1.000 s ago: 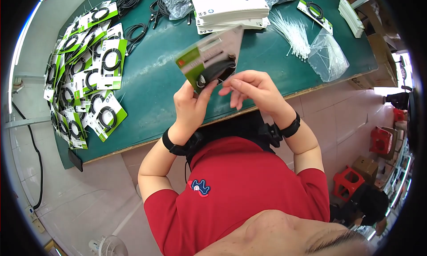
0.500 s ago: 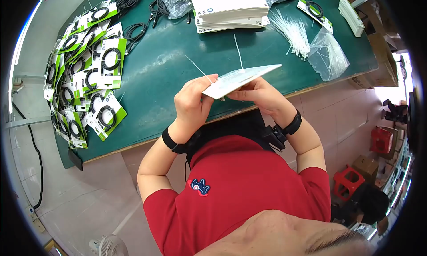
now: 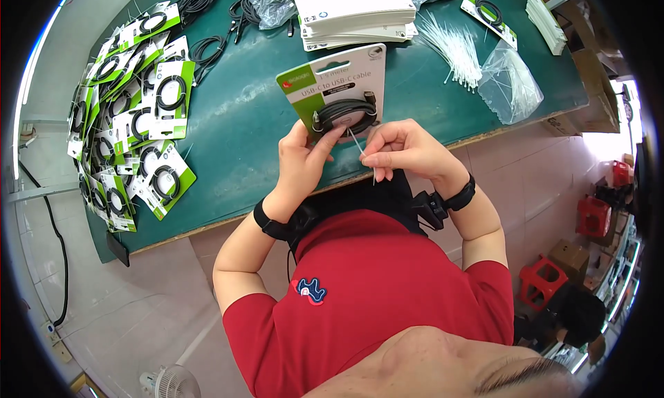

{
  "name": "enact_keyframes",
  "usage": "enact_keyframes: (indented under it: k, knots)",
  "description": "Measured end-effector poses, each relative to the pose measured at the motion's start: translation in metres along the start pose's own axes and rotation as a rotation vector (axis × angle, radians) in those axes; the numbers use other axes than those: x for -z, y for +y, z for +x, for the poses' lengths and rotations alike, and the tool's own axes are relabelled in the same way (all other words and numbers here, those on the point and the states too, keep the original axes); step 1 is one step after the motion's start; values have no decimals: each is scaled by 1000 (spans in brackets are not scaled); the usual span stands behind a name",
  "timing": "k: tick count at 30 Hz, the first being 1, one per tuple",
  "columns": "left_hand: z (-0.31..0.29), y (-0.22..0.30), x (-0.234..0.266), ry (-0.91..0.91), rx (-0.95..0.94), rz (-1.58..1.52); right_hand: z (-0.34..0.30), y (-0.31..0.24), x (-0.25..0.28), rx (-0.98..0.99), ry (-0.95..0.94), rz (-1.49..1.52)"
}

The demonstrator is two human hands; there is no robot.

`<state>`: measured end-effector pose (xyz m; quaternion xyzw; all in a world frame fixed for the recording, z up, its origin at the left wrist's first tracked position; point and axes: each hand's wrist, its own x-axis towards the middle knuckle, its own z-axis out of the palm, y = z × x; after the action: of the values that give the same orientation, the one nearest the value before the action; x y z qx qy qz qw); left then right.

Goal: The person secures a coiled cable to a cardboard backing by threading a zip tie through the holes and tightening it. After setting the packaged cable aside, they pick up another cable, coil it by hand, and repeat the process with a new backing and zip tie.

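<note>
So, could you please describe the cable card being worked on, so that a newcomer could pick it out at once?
Start at the green table and come to its near edge, in front of the person in red. There the left hand holds up one cable card while the right hand pinches a thin white tie. It alone is lifted; the other cards lie flat or stacked.

- A green-topped workbench (image 3: 228,121) stands on a pale tiled floor (image 3: 131,308).
- Red plastic stools (image 3: 543,284) and cardboard boxes (image 3: 570,256) sit at right, near bright daylight.
- A small fan (image 3: 169,383) rests below.
</note>
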<state>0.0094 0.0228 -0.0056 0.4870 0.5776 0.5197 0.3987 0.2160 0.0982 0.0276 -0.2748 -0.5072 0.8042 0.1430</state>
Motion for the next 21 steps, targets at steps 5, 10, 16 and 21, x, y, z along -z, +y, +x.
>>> enact_keyframes:
  k: [5, 10, 16, 21]
  knots:
    - [2, 8, -3, -57, 240, -324, -2, 2, 9, 107, -55, -29]
    - [4, 5, 1, -110, 519, -473, 2, 1, 14, 122, -35, -25]
    - [5, -1, 9, -172, 672, -557, 8, 2, 5, 313, 134, -213]
    - [6, -7, 10, -198, 669, -671, 11, 6, 3, 532, 237, -497]
